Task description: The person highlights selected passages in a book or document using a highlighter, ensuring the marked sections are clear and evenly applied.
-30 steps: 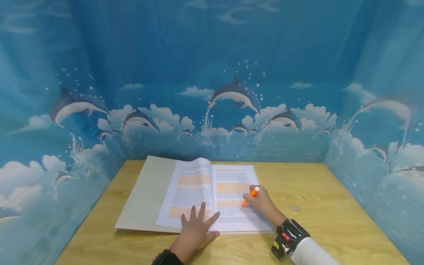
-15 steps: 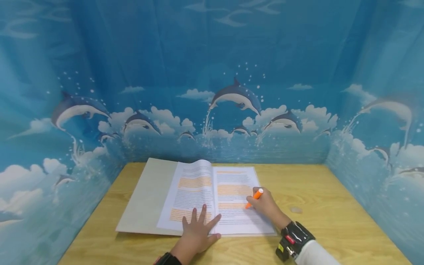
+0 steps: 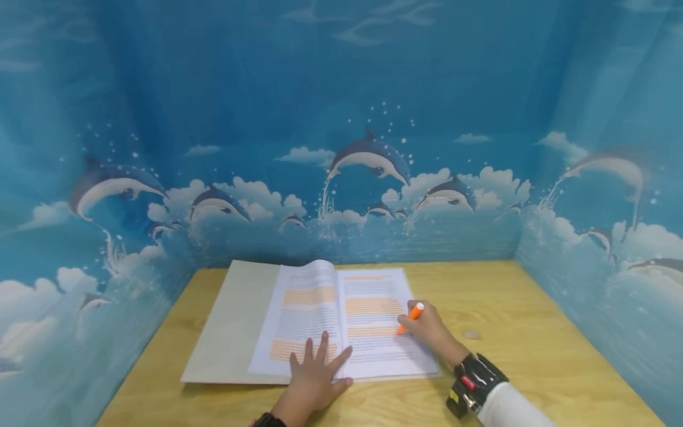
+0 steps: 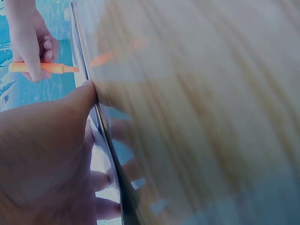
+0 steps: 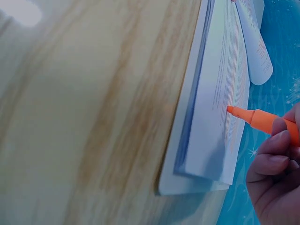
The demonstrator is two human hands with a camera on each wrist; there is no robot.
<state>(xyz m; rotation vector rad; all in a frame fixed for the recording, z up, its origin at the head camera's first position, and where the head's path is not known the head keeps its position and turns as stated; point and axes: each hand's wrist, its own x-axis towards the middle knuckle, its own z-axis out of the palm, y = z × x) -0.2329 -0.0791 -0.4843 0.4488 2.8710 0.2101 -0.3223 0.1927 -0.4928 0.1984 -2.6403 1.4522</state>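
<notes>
Open book (image 3: 341, 320) lies mid-desk (image 3: 533, 367), bare wood to its right; left hand (image 3: 315, 379), fingers spread flat, presses its near edge; right hand (image 3: 434, 333) fingers grasp an orange highlighter (image 3: 409, 317) on the right page; small pale spot (image 3: 472, 334) nearby

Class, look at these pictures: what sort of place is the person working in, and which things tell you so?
Probably a staged desk booth rather than an ordinary study. A dolphin-print backdrop walls in a wooden table on three sides, and each wrist carries a camera. An open book lies there, and the right hand holds an orange highlighter.
</notes>
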